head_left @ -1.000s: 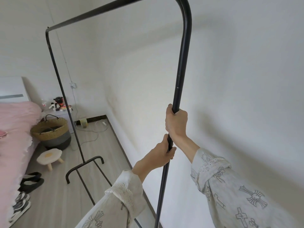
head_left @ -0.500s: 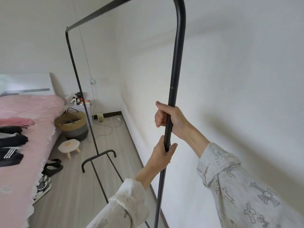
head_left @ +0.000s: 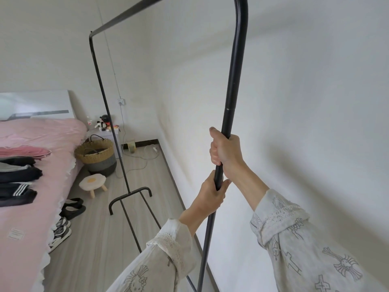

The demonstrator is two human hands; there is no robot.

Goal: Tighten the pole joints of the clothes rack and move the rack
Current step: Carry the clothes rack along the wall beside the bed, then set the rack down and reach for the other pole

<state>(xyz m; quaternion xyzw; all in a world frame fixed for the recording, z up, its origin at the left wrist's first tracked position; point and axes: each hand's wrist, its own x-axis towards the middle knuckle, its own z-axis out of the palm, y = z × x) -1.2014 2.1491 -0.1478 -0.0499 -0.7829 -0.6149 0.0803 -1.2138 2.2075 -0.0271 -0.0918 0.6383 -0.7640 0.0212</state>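
Both hands on near pole [head_left: 231,91] of rack [head_left: 168,15], stacked. Right hand [head_left: 226,150] above, fist closed round pole; left hand [head_left: 210,194] just below, also wrapped round it. Joint [head_left: 230,108] sits just above right hand, neither hand on it.

Step, judged: tightening, or gripping to shift the rack; cannot tell which. Next move likely needs opposed twist of the hands, or a lift clear of floor [head_left: 101,239].

Rack: thin black tube frame, bare, standing beside wall [head_left: 305,102], far foot [head_left: 130,197] on floor near bed [head_left: 31,207].
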